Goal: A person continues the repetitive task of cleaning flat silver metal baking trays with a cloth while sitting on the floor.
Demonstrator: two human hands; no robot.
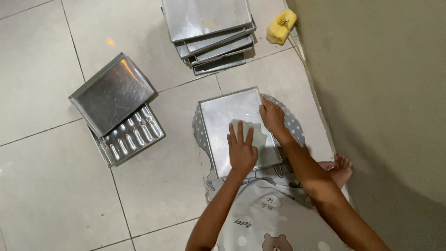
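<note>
- Left hand [241, 151]: fingers spread flat, pressing pale green cloth [253, 132] on square silver metal tray [227, 116] resting on lap.
- Right hand [272, 117]: fingers spread, steadying that tray's edge.
- Stack of flat silver trays [209, 32], yellow sponge [281, 26]: lying beyond; whether wiped, cannot tell.
- Two grey moulded trays [118, 109]: sitting aside on floor.

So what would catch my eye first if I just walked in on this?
Probably the two bare hands pressing a pale green cloth onto a square shiny metal tray on the person's lap: left hand flat on the cloth, right hand at the tray's edge. Then the stack of metal trays at top, with a yellow sponge beside the wall.
</note>
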